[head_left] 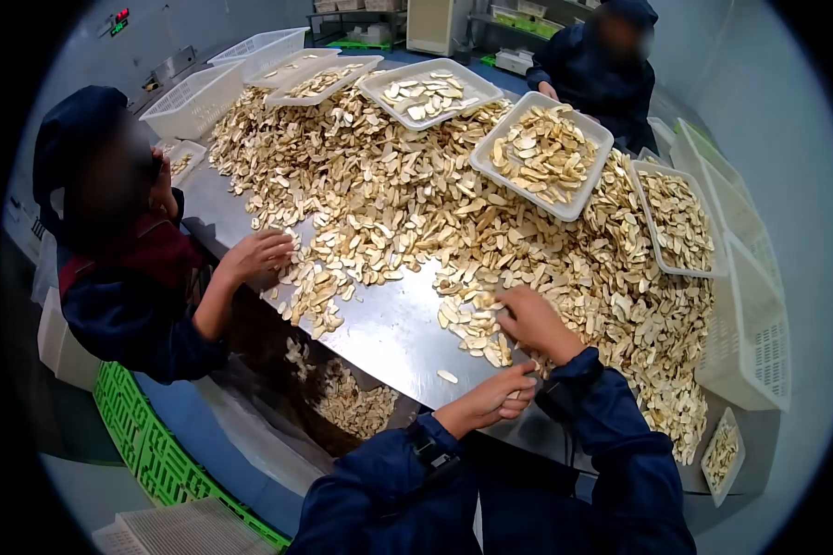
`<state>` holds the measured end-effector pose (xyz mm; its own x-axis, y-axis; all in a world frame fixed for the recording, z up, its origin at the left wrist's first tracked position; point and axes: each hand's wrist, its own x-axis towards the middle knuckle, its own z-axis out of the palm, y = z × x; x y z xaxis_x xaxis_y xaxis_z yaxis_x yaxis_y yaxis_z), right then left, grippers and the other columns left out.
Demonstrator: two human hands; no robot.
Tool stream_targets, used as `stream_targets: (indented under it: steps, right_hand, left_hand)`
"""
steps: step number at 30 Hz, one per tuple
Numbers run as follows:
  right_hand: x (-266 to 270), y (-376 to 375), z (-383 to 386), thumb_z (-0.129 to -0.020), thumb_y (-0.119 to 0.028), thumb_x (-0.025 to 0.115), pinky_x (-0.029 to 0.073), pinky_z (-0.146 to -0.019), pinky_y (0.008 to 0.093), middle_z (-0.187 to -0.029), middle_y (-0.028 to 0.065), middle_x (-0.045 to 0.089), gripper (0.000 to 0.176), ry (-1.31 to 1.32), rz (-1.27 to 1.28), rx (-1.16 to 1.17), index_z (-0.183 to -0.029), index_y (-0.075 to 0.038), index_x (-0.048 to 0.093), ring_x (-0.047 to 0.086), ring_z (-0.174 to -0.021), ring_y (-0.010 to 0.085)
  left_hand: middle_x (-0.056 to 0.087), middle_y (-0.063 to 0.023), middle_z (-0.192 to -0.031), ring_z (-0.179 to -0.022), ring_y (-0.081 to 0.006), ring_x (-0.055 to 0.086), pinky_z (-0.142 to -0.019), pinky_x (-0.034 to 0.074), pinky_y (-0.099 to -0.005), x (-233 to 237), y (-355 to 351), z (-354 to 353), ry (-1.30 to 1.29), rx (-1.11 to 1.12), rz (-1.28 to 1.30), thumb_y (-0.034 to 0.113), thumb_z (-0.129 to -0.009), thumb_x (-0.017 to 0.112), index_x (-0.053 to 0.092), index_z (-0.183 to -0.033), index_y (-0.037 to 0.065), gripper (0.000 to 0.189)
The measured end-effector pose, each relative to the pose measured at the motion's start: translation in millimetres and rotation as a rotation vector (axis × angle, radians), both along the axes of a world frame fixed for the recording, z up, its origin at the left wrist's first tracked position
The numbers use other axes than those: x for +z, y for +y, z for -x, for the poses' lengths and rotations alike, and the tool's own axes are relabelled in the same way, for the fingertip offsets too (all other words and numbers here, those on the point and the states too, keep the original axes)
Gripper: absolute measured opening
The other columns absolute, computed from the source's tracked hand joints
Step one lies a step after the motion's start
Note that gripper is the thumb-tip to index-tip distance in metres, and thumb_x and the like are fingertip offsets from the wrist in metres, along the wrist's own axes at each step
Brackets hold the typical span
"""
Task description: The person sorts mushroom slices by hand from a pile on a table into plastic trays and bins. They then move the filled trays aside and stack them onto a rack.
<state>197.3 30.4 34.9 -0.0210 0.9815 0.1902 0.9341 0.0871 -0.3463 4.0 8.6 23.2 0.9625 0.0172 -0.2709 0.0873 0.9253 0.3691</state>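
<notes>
A wide heap of pale dried slices (407, 199), cream with tan edges, covers much of the metal table (384, 319). My right hand (539, 326) is over the near edge of this heap, its fingers bent down and closed among a small spread of slices (467, 319). Low at the table's front edge, my left hand (492, 400) has its fingers curled in, with a pale slice showing between them. One loose slice (447, 376) lies on bare metal to the left of it.
White trays of slices (578, 203) rest on the heap, and white baskets (754, 342) line the right side. A co-worker's hand (259, 257) touches slices at left; another person (602, 69) is across the table. Below the table edge lie pale pieces (356, 402).
</notes>
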Motion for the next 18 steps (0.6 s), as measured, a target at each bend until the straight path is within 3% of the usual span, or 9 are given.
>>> stream_targets:
  steps: [1,3,5,7,8,11,15,17,18]
  right_hand:
    - [5,6,7,-0.087,-0.023,0.068,0.053,-0.081,0.0464,-0.097,0.0176,0.068,0.028,-0.016,0.019,0.064,-0.110,-0.008,0.070,0.064,-0.093,0.0383]
    - [34,5,22,-0.089,-0.026,0.066,0.052,-0.084,0.0449,-0.103,0.0190,0.069,0.031,0.301,0.320,0.121,-0.114,-0.009,0.070,0.064,-0.097,0.0391]
    - [27,9,12,-0.090,-0.021,0.064,0.052,-0.084,0.0457,-0.103,0.0210,0.068,0.031,0.234,0.254,0.078,-0.117,-0.007,0.069,0.065,-0.095,0.0401]
    - [25,14,7,-0.089,-0.017,0.064,0.053,-0.082,0.0463,-0.103,0.0225,0.067,0.029,0.179,0.094,-0.011,-0.115,-0.004,0.068,0.065,-0.095,0.0401]
    - [27,19,4,-0.088,-0.013,0.062,0.053,-0.081,0.0473,-0.101,0.0218,0.066,0.027,0.087,0.150,-0.041,-0.112,-0.002,0.067,0.064,-0.096,0.0406]
    - [15,30,25,-0.087,-0.009,0.060,0.053,-0.082,0.0477,-0.101,0.0209,0.064,0.024,-0.008,0.169,-0.164,-0.109,-0.001,0.065,0.063,-0.099,0.0414]
    - [-17,52,65,-0.088,-0.007,0.060,0.052,-0.085,0.0471,-0.109,0.0228,0.063,0.031,0.266,0.020,0.220,-0.118,0.001,0.063,0.062,-0.097,0.0421]
    - [2,54,76,-0.088,-0.008,0.060,0.052,-0.087,0.0463,-0.110,0.0221,0.063,0.034,0.345,0.116,0.257,-0.121,0.000,0.063,0.062,-0.098,0.0417]
    - [9,55,79,-0.088,-0.008,0.061,0.051,-0.088,0.0459,-0.111,0.0217,0.063,0.036,0.386,0.168,0.273,-0.123,0.000,0.063,0.061,-0.099,0.0416]
  left_hand:
    - [0.037,0.0038,-0.072,-0.053,-0.0039,0.029,-0.046,0.025,-0.0188,-5,4,-7,0.027,0.041,0.009,0.012,-0.104,0.047,0.031,-0.149,0.011,0.048]
    - [0.039,0.0033,-0.070,-0.053,-0.0054,0.034,-0.046,0.027,-0.0204,-12,10,-4,0.000,0.246,0.055,0.006,-0.099,0.047,0.041,-0.126,0.017,0.029]
    - [0.041,0.0025,-0.071,-0.054,-0.0065,0.036,-0.047,0.029,-0.0217,-13,17,10,0.105,0.521,0.035,0.005,-0.098,0.047,0.036,-0.139,0.015,0.044]
    - [0.042,0.0011,-0.073,-0.054,-0.0086,0.037,-0.048,0.032,-0.0231,-12,27,26,0.160,0.818,0.023,0.002,-0.095,0.047,0.014,-0.158,0.011,0.072]
    - [0.041,0.0011,-0.072,-0.054,-0.0085,0.036,-0.048,0.032,-0.0233,-8,31,32,0.193,0.932,0.002,0.002,-0.095,0.047,0.019,-0.155,0.009,0.066]
    - [0.040,0.0013,-0.070,-0.054,-0.0080,0.034,-0.048,0.031,-0.0233,0,38,45,0.173,0.986,-0.070,0.003,-0.096,0.048,0.039,-0.132,0.007,0.037]
    - [0.043,0.0026,-0.072,-0.055,-0.0065,0.035,-0.049,0.031,-0.0222,1,19,41,0.086,0.547,-0.104,0.007,-0.100,0.051,0.054,-0.114,0.005,0.015]
    - [0.045,0.0016,-0.074,-0.056,-0.0070,0.035,-0.050,0.031,-0.0218,-7,14,40,0.010,0.281,-0.043,0.009,-0.102,0.051,0.052,-0.121,0.006,0.020]
    - [0.045,0.0013,-0.075,-0.056,-0.0071,0.035,-0.051,0.031,-0.0218,-7,11,39,0.023,0.277,-0.035,0.009,-0.102,0.050,0.049,-0.125,0.006,0.024]
